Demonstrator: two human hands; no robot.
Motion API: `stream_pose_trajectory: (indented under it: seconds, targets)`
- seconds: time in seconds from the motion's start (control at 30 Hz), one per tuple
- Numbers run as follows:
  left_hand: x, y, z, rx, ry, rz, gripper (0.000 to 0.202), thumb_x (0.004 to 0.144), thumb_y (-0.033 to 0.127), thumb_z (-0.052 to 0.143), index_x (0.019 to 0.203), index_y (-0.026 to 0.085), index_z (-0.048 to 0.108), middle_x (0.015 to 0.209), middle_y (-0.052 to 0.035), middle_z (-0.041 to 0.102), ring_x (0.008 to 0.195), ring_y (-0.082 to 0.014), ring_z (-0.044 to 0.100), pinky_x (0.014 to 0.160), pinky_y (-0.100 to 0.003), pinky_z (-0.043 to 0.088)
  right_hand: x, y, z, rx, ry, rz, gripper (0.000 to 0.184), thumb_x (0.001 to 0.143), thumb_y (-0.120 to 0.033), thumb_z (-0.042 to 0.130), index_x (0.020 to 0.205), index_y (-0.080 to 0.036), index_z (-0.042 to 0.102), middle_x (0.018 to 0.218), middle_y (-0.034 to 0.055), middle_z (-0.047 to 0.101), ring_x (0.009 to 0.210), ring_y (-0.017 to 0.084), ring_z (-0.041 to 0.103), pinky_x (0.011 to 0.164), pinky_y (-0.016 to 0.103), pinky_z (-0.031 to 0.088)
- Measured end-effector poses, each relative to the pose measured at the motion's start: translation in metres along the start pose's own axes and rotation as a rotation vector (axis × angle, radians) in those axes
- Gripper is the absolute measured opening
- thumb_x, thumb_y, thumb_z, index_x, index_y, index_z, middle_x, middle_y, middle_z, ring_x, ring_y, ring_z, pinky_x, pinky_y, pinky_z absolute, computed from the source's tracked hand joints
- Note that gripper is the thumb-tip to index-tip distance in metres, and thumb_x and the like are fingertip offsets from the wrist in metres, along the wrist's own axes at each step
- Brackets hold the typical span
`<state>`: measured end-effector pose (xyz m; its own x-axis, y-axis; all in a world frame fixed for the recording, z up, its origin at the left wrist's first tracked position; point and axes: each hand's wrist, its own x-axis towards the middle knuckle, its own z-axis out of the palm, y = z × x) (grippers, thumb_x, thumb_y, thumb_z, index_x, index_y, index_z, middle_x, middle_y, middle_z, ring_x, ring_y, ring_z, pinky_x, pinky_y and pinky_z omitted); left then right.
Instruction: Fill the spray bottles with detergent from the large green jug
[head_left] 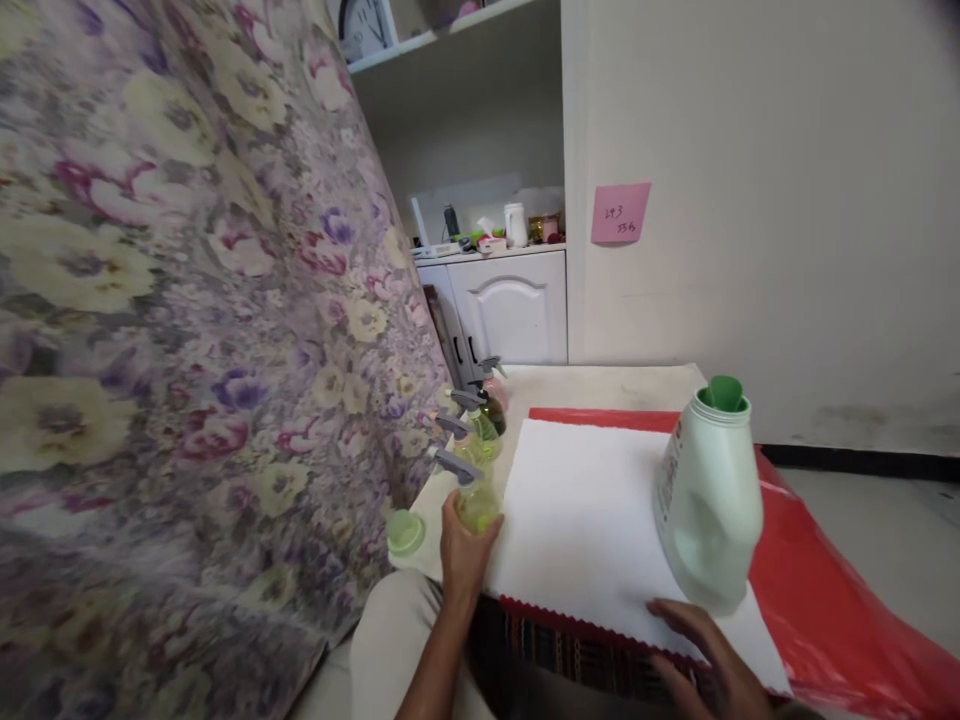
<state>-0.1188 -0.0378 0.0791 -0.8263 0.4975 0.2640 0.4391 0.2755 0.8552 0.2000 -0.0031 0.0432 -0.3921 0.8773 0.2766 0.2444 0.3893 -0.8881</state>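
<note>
1. The only writing I can partly make out is on the pink note (621,213) stuck to the wall (750,150): two handwritten lines, the upper looking like "293", the lower unclear to me.
2. The pale green jug (709,510) has dark print down its left side, turned too far away to read; a green insert (724,393) sits in its mouth.
3. The person's left hand (471,540) is wrapped around the lower body of the nearest spray bottle (480,492), at the table's left side, in front of a row of other spray bottles (484,432).
4. The right hand (705,650) is open, fingers parted, at the front of a white sheet (585,510), near the jug's base.
5. Under the sheet lies red plastic (817,590), over a cream table (607,382). A green lid (405,533) rests near its left corner.
6. A flowered curtain (187,300) fills the left; behind stands a white cabinet (510,305), with a clock (365,28) above.
</note>
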Motion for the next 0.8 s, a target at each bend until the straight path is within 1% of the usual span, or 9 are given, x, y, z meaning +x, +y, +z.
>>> stream_pose_trajectory:
  seconds: [0.13,0.23,0.33,0.4,0.5,0.57,0.63,0.7,0.8]
  targets:
    - [-0.054,0.04,0.026,-0.095,-0.22,0.056,0.075,0.056,0.03,0.078,0.124,0.019,0.048,0.124,-0.0119,0.061,0.117,-0.0318,0.056,0.098,-0.041,0.044,0.027,-0.014,0.022,0.019,-0.19,-0.046,0.06,0.075,-0.028,0.067,0.133,-0.025,0.049,0.135,0.0092,0.055,0.124,0.031,0.052,0.106,0.046,0.043]
    - [-0.087,0.07,0.042,-0.178,-0.404,0.04,0.079,0.054,0.022,0.078,0.126,0.019,0.046,0.127,-0.012,0.059,0.12,-0.0317,0.053,0.101,-0.039,0.04,0.045,-0.016,0.031,0.094,-0.216,-0.043,0.085,0.067,-0.023,0.073,0.142,-0.021,0.035,0.146,0.0119,0.042,0.136,0.032,0.038,0.114,0.05,0.031]
    - [-0.103,0.092,0.051,-0.181,-0.5,0.016,0.079,0.054,0.017,0.076,0.127,0.019,0.045,0.127,-0.0126,0.058,0.118,-0.031,0.052,0.102,-0.039,0.039,0.058,-0.012,0.031,0.186,-0.206,-0.004,0.093,0.067,-0.027,0.075,0.146,-0.021,0.025,0.15,0.0132,0.035,0.138,0.032,0.034,0.114,0.048,0.029]
    - [-0.108,0.099,0.055,-0.186,-0.546,-0.006,0.079,0.055,0.015,0.075,0.127,0.02,0.045,0.127,-0.0121,0.058,0.116,-0.0308,0.053,0.1,-0.039,0.04,0.063,-0.008,0.03,0.26,-0.17,0.024,0.088,0.072,-0.028,0.071,0.146,-0.023,0.023,0.151,0.0127,0.034,0.137,0.03,0.036,0.113,0.047,0.031]
    - [-0.109,0.1,0.058,-0.229,-0.581,0.004,0.081,0.055,0.014,0.075,0.13,0.02,0.045,0.132,-0.0122,0.056,0.122,-0.0317,0.049,0.104,-0.039,0.036,0.064,-0.001,0.029,0.406,-0.138,0.064,0.076,0.078,-0.029,0.068,0.143,-0.025,0.029,0.146,0.0125,0.042,0.132,0.029,0.043,0.11,0.046,0.035]
    - [-0.106,0.1,0.056,-0.279,-0.584,0.052,0.079,0.06,0.02,0.076,0.133,0.02,0.045,0.14,-0.0124,0.049,0.131,-0.0319,0.041,0.11,-0.039,0.029,0.064,0.003,0.029,0.512,-0.174,0.074,0.08,0.072,-0.032,0.076,0.139,-0.025,0.033,0.142,0.0128,0.046,0.13,0.03,0.045,0.108,0.045,0.037]
    - [-0.098,0.103,0.052,-0.34,-0.604,0.078,0.067,0.072,0.033,0.071,0.133,0.02,0.047,0.144,-0.0108,0.046,0.136,-0.0303,0.035,0.112,-0.04,0.025,0.063,0.005,0.029,0.634,-0.238,0.062,0.09,0.061,-0.035,0.085,0.137,-0.025,0.037,0.14,0.0133,0.049,0.129,0.032,0.045,0.108,0.046,0.036]
    - [-0.09,0.111,0.047,-0.406,-0.683,0.048,0.051,0.083,0.042,0.059,0.129,0.021,0.053,0.139,-0.0094,0.053,0.131,-0.0289,0.042,0.108,-0.04,0.031,0.064,0.004,0.026,0.754,-0.307,0.052,0.095,0.054,-0.038,0.089,0.134,-0.025,0.041,0.137,0.0131,0.052,0.127,0.033,0.047,0.106,0.047,0.036]
    - [-0.081,0.125,0.043,-0.494,-0.882,0.006,0.042,0.088,0.048,0.052,0.116,0.02,0.064,0.12,-0.0094,0.066,0.11,-0.0277,0.059,0.091,-0.036,0.044,0.065,-0.003,0.017,0.889,-0.452,0.074,0.09,0.051,-0.039,0.09,0.129,-0.024,0.048,0.125,0.0107,0.06,0.115,0.032,0.055,0.099,0.046,0.041]
